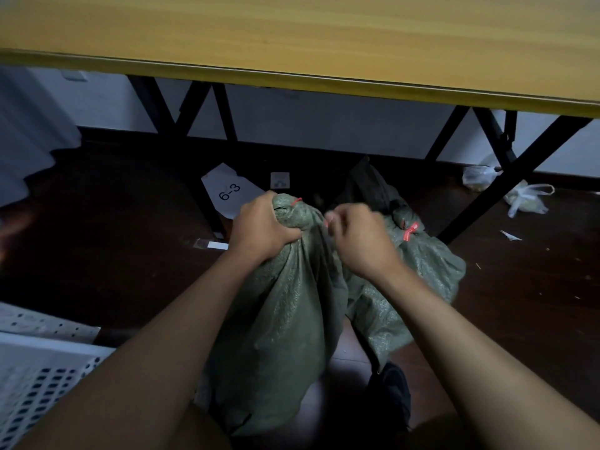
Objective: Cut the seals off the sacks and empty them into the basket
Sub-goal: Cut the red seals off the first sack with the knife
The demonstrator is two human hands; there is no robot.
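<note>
A green woven sack point(285, 326) stands upright on the dark floor in front of me. My left hand point(263, 227) is clenched around its gathered neck, just below a red seal point(296, 201) at the top. My right hand point(358, 237) is closed on the neck's right side; I cannot tell whether it holds a tool. A second green sack point(425, 264) lies behind to the right, tied with its own red seal point(409, 231). The white perforated basket point(35, 381) sits at the lower left.
A yellow-topped folding table point(324, 43) with black legs point(207, 203) spans the scene above the sacks. A paper marked 6-3 point(229, 191) lies on the floor under it. Two clear plastic bags point(526, 199) lie at the right.
</note>
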